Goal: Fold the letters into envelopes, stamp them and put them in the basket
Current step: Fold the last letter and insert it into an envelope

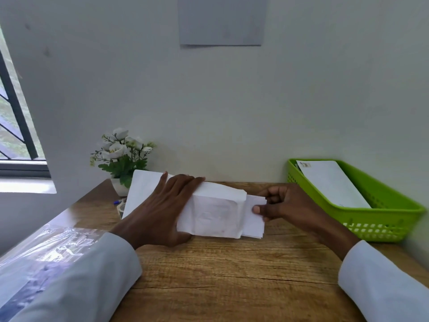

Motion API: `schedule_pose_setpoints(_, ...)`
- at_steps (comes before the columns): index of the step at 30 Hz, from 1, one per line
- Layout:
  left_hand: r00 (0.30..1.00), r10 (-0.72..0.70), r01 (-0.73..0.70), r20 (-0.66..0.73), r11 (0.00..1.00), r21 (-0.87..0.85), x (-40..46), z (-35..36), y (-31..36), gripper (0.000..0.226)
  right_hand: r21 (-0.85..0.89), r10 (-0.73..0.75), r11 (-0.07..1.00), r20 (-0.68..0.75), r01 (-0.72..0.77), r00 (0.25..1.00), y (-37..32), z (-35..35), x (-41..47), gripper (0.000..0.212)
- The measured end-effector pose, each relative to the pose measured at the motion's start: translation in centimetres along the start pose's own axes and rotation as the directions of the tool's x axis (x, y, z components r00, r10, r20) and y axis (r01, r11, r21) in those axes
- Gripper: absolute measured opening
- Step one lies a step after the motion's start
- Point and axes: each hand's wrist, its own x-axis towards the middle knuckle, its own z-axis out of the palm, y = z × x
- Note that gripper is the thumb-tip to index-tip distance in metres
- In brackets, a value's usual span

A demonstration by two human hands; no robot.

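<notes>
Left hand (162,205): lies over the white envelope (213,212), fingers stretched across its top face and thumb curled under the near edge, gripping it just above the table (232,275).
Right hand (285,205): pinches the folded letter (254,219) between thumb and curled fingers, at the letter's right end.
Folded letter: partly inside the envelope's open right end; the part by the right hand sticks out.
Envelope: between the two hands, its flap end reaching past the left fingertips towards the wall.
Basket (380,219): green plastic, on the table just right of the right hand, beyond its wrist; one white envelope in the basket (332,184) leans inside, a stamp at its far corner.
Flower pot (121,159): white blooms, beyond the left hand, partly behind the held envelope.
Plastic-wrapped pack (51,249): left of the left forearm, on the table's edge.
Sleeves: white, on both wrists.
</notes>
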Motion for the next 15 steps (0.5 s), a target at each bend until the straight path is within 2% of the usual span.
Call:
schedule_pose_setpoints(9, 0.999, 0.051, -0.051, 0.001, 0.998, 0.034, 0.5, -0.3, 1.1, 0.119, 0.088, -0.029, 0.996, -0.054, 0.033, 0.998, 0.2, 1.3, -0.1, 0.011)
schedule_pose_setpoints(13, 1.0, 0.021, -0.022, 0.011, 0.999, 0.037, 0.4, -0.5, 1.0, 0.12, 0.219, -0.022, 0.976, 0.034, 0.014, 0.999, -0.1, 1.5, -0.3, 0.024)
schedule_pose_setpoints(15, 1.0, 0.013, -0.013, 0.011, 0.999, 0.041, 0.2, -0.6, 1.0, 0.121, 0.27, -0.003, 0.963, 0.09, -0.021, 0.996, -0.3, 1.3, -0.5, 0.024)
